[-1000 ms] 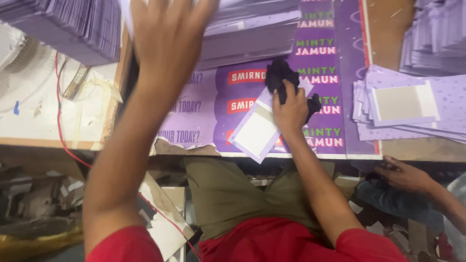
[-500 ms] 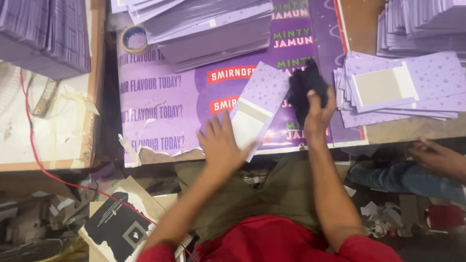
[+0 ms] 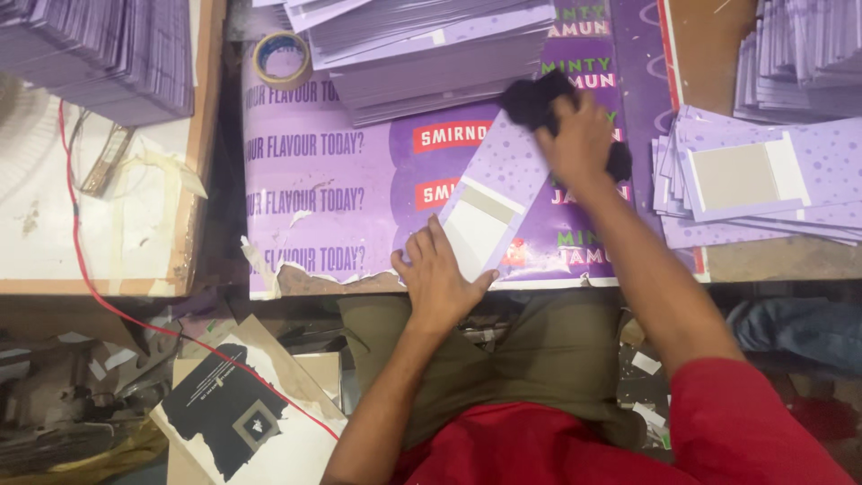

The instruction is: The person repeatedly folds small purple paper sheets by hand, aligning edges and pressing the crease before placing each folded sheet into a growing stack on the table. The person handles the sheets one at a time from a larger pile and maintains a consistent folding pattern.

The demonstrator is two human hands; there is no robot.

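The purple dotted card (image 3: 489, 202), with a pale grey panel at its near end, lies slanted on the purple printed sheet (image 3: 314, 198), running from 7 to 1 o'clock. Half a second ago the left hand (image 3: 437, 278) hovered over it; now it lies flat, fingers spread, pinning the near end. The right hand (image 3: 579, 139) is closed around one black cloth (image 3: 539, 99), pressed on the card's far end.

My left hand (image 3: 440, 278) lies flat, palm down, fingers spread and pointing away from me, thumb out to the right; its bare forearm runs back toward my body, elbow bent; my right hand (image 3: 579, 139) reaches further out, fingers curled in a closed grip, knuckles up; that arm stretches nearly straight from my red sleeve (image 3: 745, 422), wrist level.
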